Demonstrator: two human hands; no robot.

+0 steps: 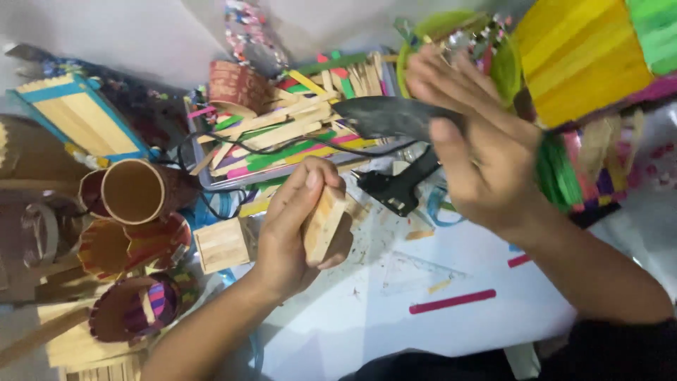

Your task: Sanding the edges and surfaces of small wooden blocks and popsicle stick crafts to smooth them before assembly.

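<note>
Wooden block: a small block of glued plain craft sticks [324, 222], upright over the near middle of the desk, gripped in the left hand.
Left hand: the left hand [296, 226] is wrapped around the block, thumb on the front face, fingers behind.
Glue gun: a black glue gun [391, 116], held level above the tray of sticks, its nozzle pointing left and well apart from the block.
Right hand: the right hand [472, 137] is clenched on the gun's grip; motion blur softens the fingers.
Cord: a black cord [247, 148] trails from the gun across the grey tray of coloured craft sticks [282, 134].
Stand: a black folding stand [398, 187] lies on the desk just under the gun.
Surroundings: cardboard tube cups [134, 190] and a small stick box [222, 245] sit left; a pink stick [451, 301] and a clear set square [416, 271] lie on the white desk [395, 324].
Risk, burn: I judge the left thumb lies close to any face that would take glue; a hot tip or bead could catch skin.
Risk, snag: the loose cord could drag sticks off the tray or tip a cup.
Risk, drip: glue may fall on the sticks below.
</note>
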